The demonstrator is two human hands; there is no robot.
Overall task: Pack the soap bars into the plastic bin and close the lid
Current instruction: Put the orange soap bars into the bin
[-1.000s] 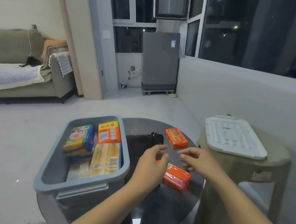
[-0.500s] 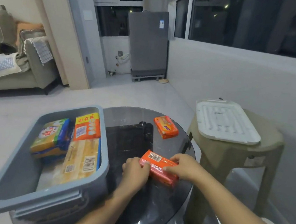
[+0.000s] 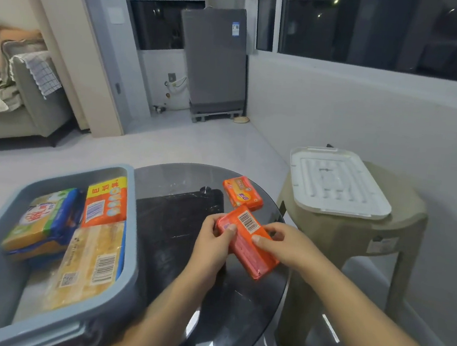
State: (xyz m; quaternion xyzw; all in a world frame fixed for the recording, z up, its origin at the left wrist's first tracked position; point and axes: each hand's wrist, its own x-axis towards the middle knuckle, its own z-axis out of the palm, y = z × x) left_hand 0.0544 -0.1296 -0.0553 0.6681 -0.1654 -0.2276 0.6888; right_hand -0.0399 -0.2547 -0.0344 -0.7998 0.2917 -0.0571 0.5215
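An orange soap pack (image 3: 246, 242) with a barcode is lifted above the round glass table (image 3: 235, 309), tilted. My left hand (image 3: 212, 244) grips its left end and my right hand (image 3: 284, 246) grips its right side. A second orange soap bar (image 3: 242, 192) lies on the table just beyond. The grey-blue plastic bin (image 3: 129, 247) stands open at the left and holds several packs: a blue-and-yellow one (image 3: 43, 221), an orange-and-yellow one (image 3: 105, 202) and a pale yellow one (image 3: 88, 265). The white lid (image 3: 336, 181) rests on a stool at the right.
The beige plastic stool (image 3: 349, 242) stands right beside the table. A grey sofa (image 3: 26, 95) is at the far left, and a grey appliance (image 3: 214, 58) stands by the windows. A low white wall runs behind the stool.
Both hands closed on the nearer orange soap pack and raised it off the table, turning its barcode side up. The view swung down and to the right.
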